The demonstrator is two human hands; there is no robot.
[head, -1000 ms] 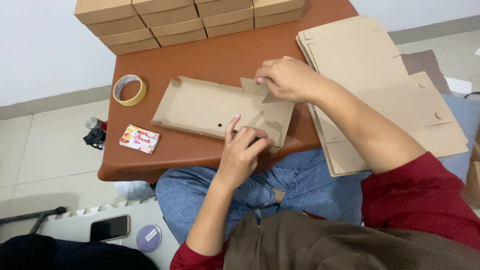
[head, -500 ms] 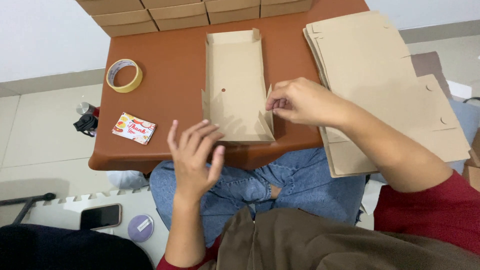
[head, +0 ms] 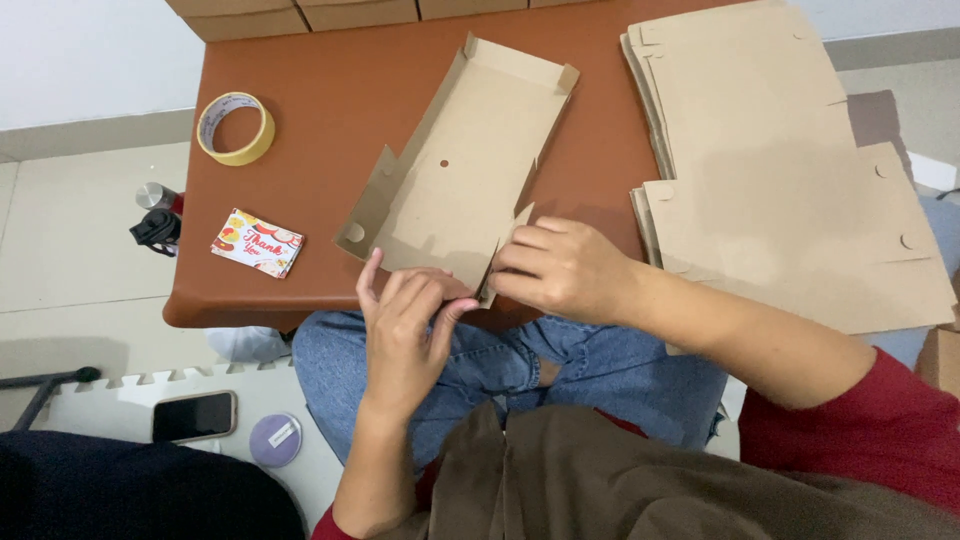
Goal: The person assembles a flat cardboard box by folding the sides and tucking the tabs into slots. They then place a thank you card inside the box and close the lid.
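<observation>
Left edge of the brown table [head: 330, 110]: yellow roll of tape [head: 235, 128], then a small colourful printed card [head: 257, 243] lying flat near the front edge. Centre: half-folded brown cardboard box tray [head: 465, 175], lying slanted, side walls up, near end at the table's front edge. Left hand [head: 405, 335] fingers loosely spread, tips pressing the tray's near end flap. Right hand [head: 560, 268] pinching the tray's near corner flap, fingers together. Right: stack of flat brown cardboard blanks [head: 780, 160].

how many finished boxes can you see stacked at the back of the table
4, in a row along the table's far edge: far left, then and. All are cropped by the frame, so more may be hidden above.
</observation>
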